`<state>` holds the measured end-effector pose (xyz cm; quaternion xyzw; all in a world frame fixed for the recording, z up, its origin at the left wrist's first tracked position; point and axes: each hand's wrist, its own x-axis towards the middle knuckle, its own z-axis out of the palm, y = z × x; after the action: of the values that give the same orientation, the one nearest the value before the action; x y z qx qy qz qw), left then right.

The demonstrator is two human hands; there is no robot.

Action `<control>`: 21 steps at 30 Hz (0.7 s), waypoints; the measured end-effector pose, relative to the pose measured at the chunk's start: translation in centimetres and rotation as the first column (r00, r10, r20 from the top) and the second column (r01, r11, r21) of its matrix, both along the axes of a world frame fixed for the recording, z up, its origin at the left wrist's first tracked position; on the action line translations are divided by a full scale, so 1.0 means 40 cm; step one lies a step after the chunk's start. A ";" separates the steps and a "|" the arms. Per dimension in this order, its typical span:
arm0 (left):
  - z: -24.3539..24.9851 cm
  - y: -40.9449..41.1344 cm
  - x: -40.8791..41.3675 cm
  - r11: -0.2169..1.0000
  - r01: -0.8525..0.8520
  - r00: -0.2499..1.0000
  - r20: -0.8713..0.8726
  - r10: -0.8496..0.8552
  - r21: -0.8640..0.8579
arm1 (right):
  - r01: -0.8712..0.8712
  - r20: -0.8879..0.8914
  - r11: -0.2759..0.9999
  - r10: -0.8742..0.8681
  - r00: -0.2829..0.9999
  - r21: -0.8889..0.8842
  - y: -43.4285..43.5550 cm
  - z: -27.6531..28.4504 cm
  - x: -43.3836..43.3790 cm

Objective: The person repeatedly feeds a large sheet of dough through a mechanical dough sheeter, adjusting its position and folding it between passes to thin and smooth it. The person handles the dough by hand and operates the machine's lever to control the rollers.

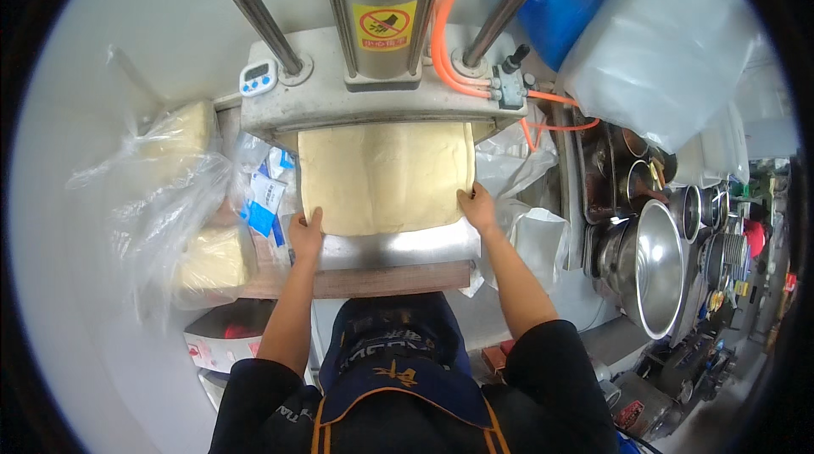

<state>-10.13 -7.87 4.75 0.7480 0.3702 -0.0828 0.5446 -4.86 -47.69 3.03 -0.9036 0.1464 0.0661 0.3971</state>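
Note:
A wide, flat sheet of pale yellow dough (388, 177) lies on a metal plate (394, 247), its far part under the head of a pneumatic press (381, 101). My left hand (306, 234) grips the sheet's near left corner, thumb on top and fingers at the side. At the near right edge, my right hand (477, 205) pinches the dough between thumb and fingers. The sheet's far edge is hidden beneath the press head. Its right edge shows more than one layer.
Plastic-wrapped yellow blocks (213, 260) stand at the left, beside blue and white packets (264, 199). A white timer (258, 77) sits on the press. Orange air hoses (445, 41) run to a valve. Right are plastic bags (537, 238) and a large steel bowl (658, 269).

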 end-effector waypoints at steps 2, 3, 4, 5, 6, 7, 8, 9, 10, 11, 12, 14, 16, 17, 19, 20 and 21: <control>0.010 -0.020 -0.022 0.829 0.056 0.980 0.127 -0.151 0.556 | -0.137 -0.058 0.975 0.128 0.990 -0.176 -0.030 0.064 0.019; 0.016 -0.037 -0.028 0.636 0.032 0.957 0.160 -0.242 0.771 | -0.201 -0.091 0.942 0.183 0.979 -0.268 -0.043 0.111 0.033; 0.077 -0.037 -0.030 0.671 0.191 0.905 0.136 -0.403 0.716 | -0.057 -0.015 0.962 0.055 0.998 -0.267 -0.037 0.182 0.040; 0.078 -0.031 -0.041 0.640 0.289 0.845 0.126 -0.521 0.712 | 0.006 0.094 0.962 0.020 0.995 -0.274 0.000 0.308 0.062; 0.066 -0.028 -0.053 0.593 0.387 0.764 0.115 -0.635 0.706 | 0.076 0.201 0.959 -0.020 0.979 -0.274 0.028 0.427 0.080; 0.055 -0.029 -0.065 0.528 0.484 0.661 0.104 -0.743 0.698 | 0.057 0.378 0.968 0.042 0.925 -0.245 0.031 0.498 0.099; 0.050 -0.042 -0.080 0.486 0.536 0.617 0.073 -0.784 0.690 | 0.036 0.540 0.974 0.094 0.837 -0.225 0.029 0.553 0.126; 0.048 -0.059 -0.096 0.437 0.584 0.569 0.040 -0.822 0.684 | 0.053 0.644 0.956 0.153 0.750 -0.289 0.032 0.592 0.166; 0.048 -0.072 -0.107 0.388 0.631 0.518 0.007 -0.856 0.672 | 0.080 0.727 0.933 0.218 0.651 -0.352 0.039 0.629 0.210; 0.049 -0.074 -0.112 0.367 0.643 0.508 -0.016 -0.861 0.672 | 0.057 0.762 0.922 0.281 0.583 -0.383 0.051 0.669 0.253; 0.051 -0.077 -0.114 0.347 0.658 0.496 -0.039 -0.867 0.668 | 0.090 0.787 0.901 0.318 0.529 -0.425 0.050 0.685 0.294; 0.047 -0.082 -0.113 0.313 0.687 0.475 -0.080 -0.876 0.656 | 0.067 0.729 0.871 0.364 0.580 -0.487 0.031 0.679 0.363; 0.041 -0.078 -0.097 0.293 0.706 0.470 -0.116 -0.875 0.645 | 0.029 0.673 0.850 0.395 0.626 -0.526 0.037 0.688 0.381; 0.039 -0.074 -0.093 0.296 0.714 0.463 -0.111 -0.879 0.635 | 0.011 0.642 0.843 0.400 0.654 -0.537 0.034 0.691 0.381; 0.035 -0.065 -0.098 0.306 0.733 0.457 -0.107 -0.883 0.607 | -0.026 0.585 0.833 0.409 0.701 -0.552 0.033 0.700 0.383; 0.032 -0.063 -0.091 0.301 0.741 0.453 -0.116 -0.884 0.601 | -0.036 0.563 0.830 0.409 0.718 -0.557 0.028 0.711 0.386; 0.033 -0.059 -0.090 0.298 0.750 0.454 -0.132 -0.881 0.590 | -0.055 0.537 0.827 0.412 0.736 -0.559 0.033 0.716 0.383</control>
<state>-13.72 -10.23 6.06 0.9585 -0.1213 -0.1515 0.2087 10.46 -46.35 31.68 -0.9536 -0.1047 -0.2341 0.1580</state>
